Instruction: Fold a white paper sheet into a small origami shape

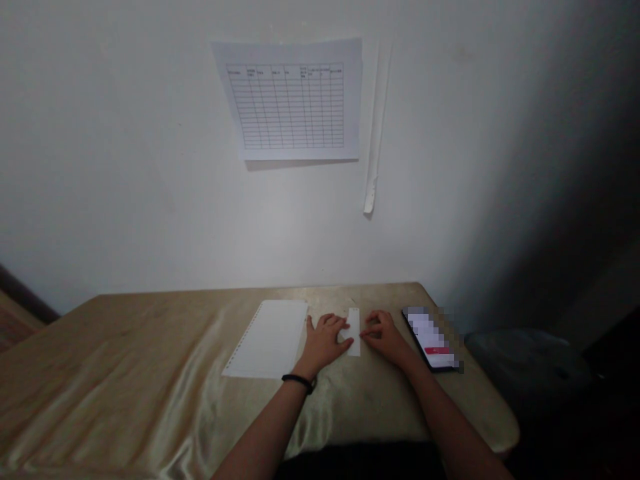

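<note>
Bare forearms (267,423) reach in from the near edge, one wearing a black band (299,380) at the wrist, over a surface (125,373) draped in shiny gold-brown cloth. Between the hands lies a narrow white strip (354,343), its long sides running near to far. On its left, the left hand (326,339) is open, thumb and fingers spread, tips at the strip's edge. On its right, the right hand (384,335) has bent fingers, thumb and forefinger close together at the opposite edge (whether they pinch it, I cannot tell). Left of the left hand lies a white sheet (267,337) with holes down its left side; right of the right hand, a phone (433,340) with its screen lit. On the far wall (150,167) hangs a printed grid (295,107).
</note>
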Action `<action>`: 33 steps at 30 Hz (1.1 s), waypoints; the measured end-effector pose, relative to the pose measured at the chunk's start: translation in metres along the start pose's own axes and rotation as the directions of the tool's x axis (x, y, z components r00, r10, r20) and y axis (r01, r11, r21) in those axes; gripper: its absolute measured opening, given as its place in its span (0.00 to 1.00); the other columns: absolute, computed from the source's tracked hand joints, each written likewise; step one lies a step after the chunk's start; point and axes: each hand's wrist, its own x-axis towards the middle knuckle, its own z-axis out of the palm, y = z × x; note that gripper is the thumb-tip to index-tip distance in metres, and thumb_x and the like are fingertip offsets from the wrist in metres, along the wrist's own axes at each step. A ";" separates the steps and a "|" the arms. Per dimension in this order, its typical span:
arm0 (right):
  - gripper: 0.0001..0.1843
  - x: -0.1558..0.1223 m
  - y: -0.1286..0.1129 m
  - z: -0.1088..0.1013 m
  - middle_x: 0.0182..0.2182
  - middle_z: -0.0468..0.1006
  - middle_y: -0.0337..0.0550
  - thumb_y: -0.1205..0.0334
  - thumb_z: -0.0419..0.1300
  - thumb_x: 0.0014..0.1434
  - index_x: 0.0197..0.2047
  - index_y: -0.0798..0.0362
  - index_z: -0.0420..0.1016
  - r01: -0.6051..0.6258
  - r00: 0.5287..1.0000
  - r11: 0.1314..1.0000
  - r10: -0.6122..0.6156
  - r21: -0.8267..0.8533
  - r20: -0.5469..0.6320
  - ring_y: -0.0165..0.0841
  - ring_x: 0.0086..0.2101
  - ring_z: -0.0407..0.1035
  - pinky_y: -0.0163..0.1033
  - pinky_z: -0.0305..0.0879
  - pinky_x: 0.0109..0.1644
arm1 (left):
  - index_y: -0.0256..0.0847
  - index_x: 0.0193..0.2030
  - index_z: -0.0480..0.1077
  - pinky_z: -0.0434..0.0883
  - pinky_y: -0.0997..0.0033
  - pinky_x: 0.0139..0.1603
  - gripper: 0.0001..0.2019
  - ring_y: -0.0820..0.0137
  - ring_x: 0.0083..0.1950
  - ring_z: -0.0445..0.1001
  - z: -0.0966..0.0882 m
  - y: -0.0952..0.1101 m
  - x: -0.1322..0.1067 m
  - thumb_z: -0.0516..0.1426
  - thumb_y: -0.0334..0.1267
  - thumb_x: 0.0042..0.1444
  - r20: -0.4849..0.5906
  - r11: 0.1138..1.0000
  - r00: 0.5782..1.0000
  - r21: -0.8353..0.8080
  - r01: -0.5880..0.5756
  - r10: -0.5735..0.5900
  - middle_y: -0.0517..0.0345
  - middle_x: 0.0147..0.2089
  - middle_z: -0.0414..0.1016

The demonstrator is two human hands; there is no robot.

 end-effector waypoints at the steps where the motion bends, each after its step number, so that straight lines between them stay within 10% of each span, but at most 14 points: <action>1: 0.07 0.000 0.000 0.000 0.50 0.70 0.46 0.68 0.65 0.54 0.35 0.47 0.84 0.002 1.000 1.000 -0.002 0.000 -0.003 0.39 0.57 0.60 0.52 0.55 0.67 | 0.55 0.58 0.70 0.37 0.24 0.68 0.20 0.52 0.69 0.59 -0.001 0.001 0.000 0.58 0.54 0.60 0.003 1.000 1.000 -0.001 0.000 0.000 0.58 0.63 0.72; 8: 0.04 -0.001 -0.004 -0.004 0.51 0.71 0.45 0.61 0.71 0.51 0.27 0.49 0.82 0.063 0.990 0.997 -0.069 0.053 0.121 0.41 0.59 0.58 0.51 0.52 0.69 | 0.65 0.60 0.69 0.37 0.22 0.67 0.20 0.52 0.68 0.59 -0.002 0.001 -0.001 0.58 0.52 0.60 0.010 1.000 1.000 -0.010 -0.017 0.017 0.61 0.63 0.71; 26: 0.11 0.009 0.003 0.009 0.47 0.68 0.50 0.58 0.62 0.60 0.45 0.43 0.84 -0.064 0.985 0.984 0.035 -0.167 -0.168 0.43 0.52 0.62 0.49 0.60 0.63 | 0.61 0.61 0.70 0.36 0.22 0.67 0.21 0.52 0.67 0.59 -0.003 0.002 0.002 0.59 0.51 0.60 0.028 1.000 0.999 0.002 -0.029 0.029 0.58 0.62 0.72; 33: 0.05 0.005 0.003 0.003 0.50 0.71 0.49 0.60 0.66 0.56 0.33 0.49 0.84 -0.040 0.991 0.998 0.033 -0.056 -0.132 0.42 0.56 0.61 0.50 0.56 0.66 | 0.59 0.54 0.75 0.31 0.23 0.67 0.16 0.54 0.65 0.62 -0.002 0.000 0.001 0.60 0.52 0.60 -0.023 0.996 0.996 -0.024 -0.088 0.087 0.59 0.57 0.75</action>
